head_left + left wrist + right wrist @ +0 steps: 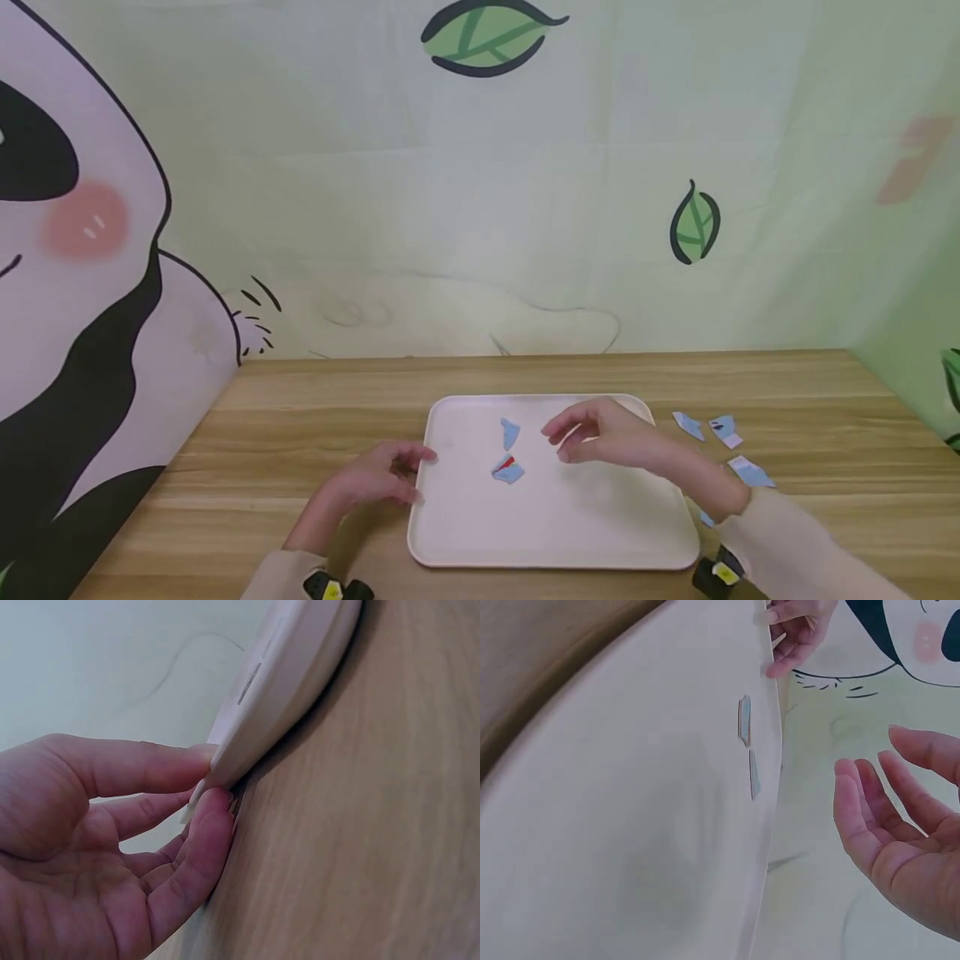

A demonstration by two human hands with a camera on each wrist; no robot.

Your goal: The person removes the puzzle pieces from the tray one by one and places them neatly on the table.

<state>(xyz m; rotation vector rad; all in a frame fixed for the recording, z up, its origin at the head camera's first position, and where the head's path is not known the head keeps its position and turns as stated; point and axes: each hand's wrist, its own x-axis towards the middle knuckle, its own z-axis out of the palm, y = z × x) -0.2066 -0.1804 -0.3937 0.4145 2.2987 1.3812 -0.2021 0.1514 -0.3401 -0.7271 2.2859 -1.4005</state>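
Note:
A white tray (pixel 555 533) lies on the wooden table. My left hand (pixel 378 477) grips its left edge; in the left wrist view the thumb of that hand (pixel 112 832) is on the rim (pixel 277 690) and the fingers curl beneath. Over the tray's upper right part hovers my right hand (pixel 611 433), fingers loosely bent and apart, holding nothing, as the right wrist view of the hand (pixel 907 825) also shows. Two torn-looking blue paper pieces rest on the tray: an upper piece (pixel 510 434) and, just below, a piece with a red mark (pixel 508 472).
Right of the tray, on the table (pixel 315 417), lie several more pieces: a narrow one (pixel 688 426), one beside it (pixel 725 430), a larger one (pixel 752 472) and one partly behind the right forearm (pixel 707 518). A wall with painted leaves stands behind.

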